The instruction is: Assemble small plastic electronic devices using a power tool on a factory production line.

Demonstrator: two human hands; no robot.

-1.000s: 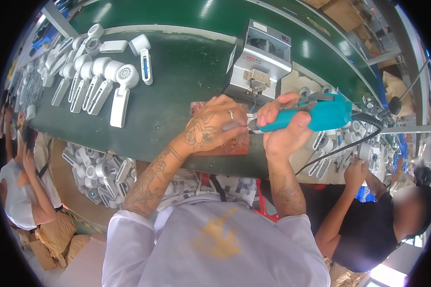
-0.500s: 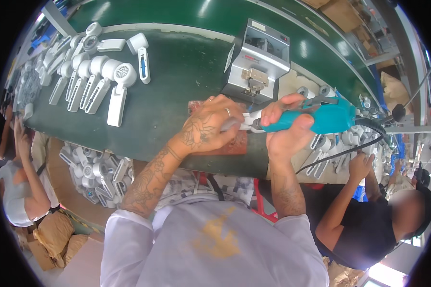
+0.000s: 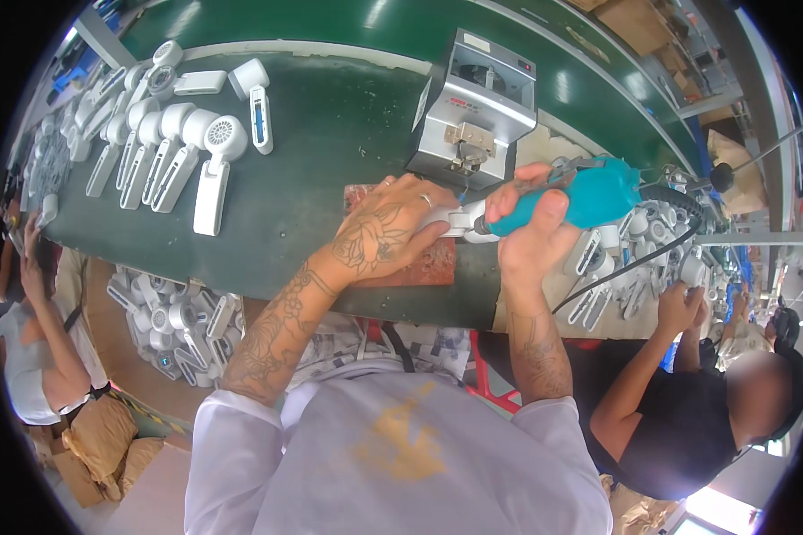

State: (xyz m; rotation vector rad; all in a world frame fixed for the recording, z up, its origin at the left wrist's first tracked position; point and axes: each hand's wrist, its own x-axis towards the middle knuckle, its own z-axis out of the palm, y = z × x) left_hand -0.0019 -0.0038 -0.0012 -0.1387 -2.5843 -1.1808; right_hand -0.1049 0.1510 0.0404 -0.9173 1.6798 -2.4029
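I have the white part (image 3: pixel 459 219) at mid-frame, just beside the red mat's (image 3: pixel 430 269) right edge, my left hand (image 3: pixel 384 234) clamped on it. My right hand (image 3: pixel 535 242) wraps the teal driver (image 3: pixel 598 198); its rear has swung toward the frame's top, so it seems to meet the part more slanted. Fans (image 3: pixel 225 138) lie upper left on the bench (image 3: pixel 294 183).

White handheld fans (image 3: pixel 226 138) are lying on the left part of the dark green surface (image 3: pixel 303 160). Below its near left edge, a brown box (image 3: pixel 129 374) is holding more fans. Right of the surface, a person in a dark top (image 3: pixel 678 432) is working; beyond its far right, cardboard boxes (image 3: pixel 638 27) are resting.
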